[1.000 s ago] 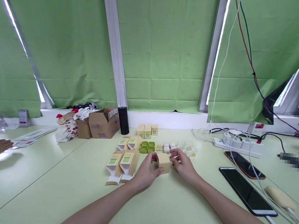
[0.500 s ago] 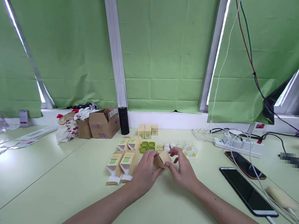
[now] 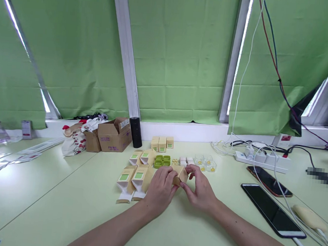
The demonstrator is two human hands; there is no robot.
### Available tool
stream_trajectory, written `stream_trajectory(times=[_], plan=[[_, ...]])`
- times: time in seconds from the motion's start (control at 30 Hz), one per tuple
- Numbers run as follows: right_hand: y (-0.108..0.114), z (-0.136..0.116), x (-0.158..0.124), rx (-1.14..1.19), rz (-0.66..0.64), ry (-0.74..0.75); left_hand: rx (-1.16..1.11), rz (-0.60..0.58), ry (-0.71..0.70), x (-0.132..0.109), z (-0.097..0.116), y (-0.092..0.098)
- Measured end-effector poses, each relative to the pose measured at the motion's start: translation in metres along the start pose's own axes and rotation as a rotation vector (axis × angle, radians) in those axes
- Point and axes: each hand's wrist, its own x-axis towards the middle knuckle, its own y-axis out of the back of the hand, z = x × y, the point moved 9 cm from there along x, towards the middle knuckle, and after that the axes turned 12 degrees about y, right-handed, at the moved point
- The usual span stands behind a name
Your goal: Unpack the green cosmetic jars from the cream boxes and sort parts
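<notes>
A small tan cardboard box [image 3: 181, 174] is held between my two hands just above the table. My left hand [image 3: 160, 186] wraps round its left side, hiding part of it. My right hand [image 3: 200, 186] has its thumb and fingertips at the box's right end. Left of my hands, several tan boxes with green labels [image 3: 139, 176] lie with white-lined flaps open towards me. Behind my hands are green square cups [image 3: 162, 161], small yellow pieces [image 3: 175, 162], white blocks [image 3: 186, 160] and clear cups with yellow centres [image 3: 205, 163].
Three upright tan boxes [image 3: 162, 143] stand farther back, right of a black cylinder [image 3: 135, 132] and an open brown carton [image 3: 114, 135]. On the right lie two phones [image 3: 273, 211], a cream-coloured device [image 3: 309, 218], cables and a white power strip [image 3: 261, 162].
The box has turned and shifted slightly to the right between my hands. My left fingers have moved across its left side; my right hand stays at its right end.
</notes>
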Motion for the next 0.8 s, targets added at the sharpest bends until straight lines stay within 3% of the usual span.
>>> stream_trajectory(times=[0.37,0.57,0.8], plan=[[0.0,0.008,-0.002,0.008,-0.023,-0.07,-0.029,-0.07,0.054,0.0,0.0,-0.007],[0.002,0.006,-0.001,0.045,-0.021,-0.087,-0.143,-0.149,0.175,0.0,-0.014,-0.013],[0.006,0.026,-0.004,0.179,0.026,-0.263,-0.22,-0.238,0.302,-0.001,-0.03,-0.024]])
